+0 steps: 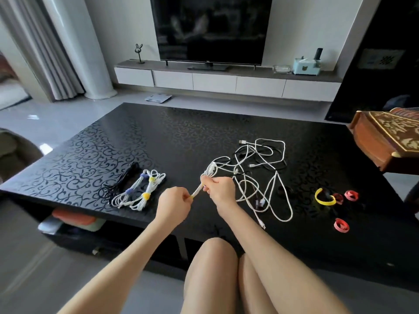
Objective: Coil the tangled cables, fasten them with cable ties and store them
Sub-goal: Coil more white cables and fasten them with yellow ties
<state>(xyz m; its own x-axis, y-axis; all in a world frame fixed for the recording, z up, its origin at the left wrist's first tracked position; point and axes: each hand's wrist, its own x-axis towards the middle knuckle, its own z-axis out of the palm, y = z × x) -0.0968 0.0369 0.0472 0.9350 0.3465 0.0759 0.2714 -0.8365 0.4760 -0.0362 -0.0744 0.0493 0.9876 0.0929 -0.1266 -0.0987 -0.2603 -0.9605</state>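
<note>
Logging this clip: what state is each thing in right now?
Held cable: folded, tie at one end.
Left hand: pinches tie.
Right hand: grips held cable.
Tied cables: coiled, fastened, on table.
Pile: tangled, untied.
Spare ties: loose on table.
TV: off.

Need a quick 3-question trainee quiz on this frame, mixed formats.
1. True or false: the left hand pinches a yellow tie at the end of the white bundle that the right hand grips.
2. Multiple choice: the tangled cables lie A) right of the hands, B) left of them, C) on the floor.
3. Fill in: the loose open tie beside the red ties is ____.
Key: 1 true; 2 A; 3 yellow.
</note>
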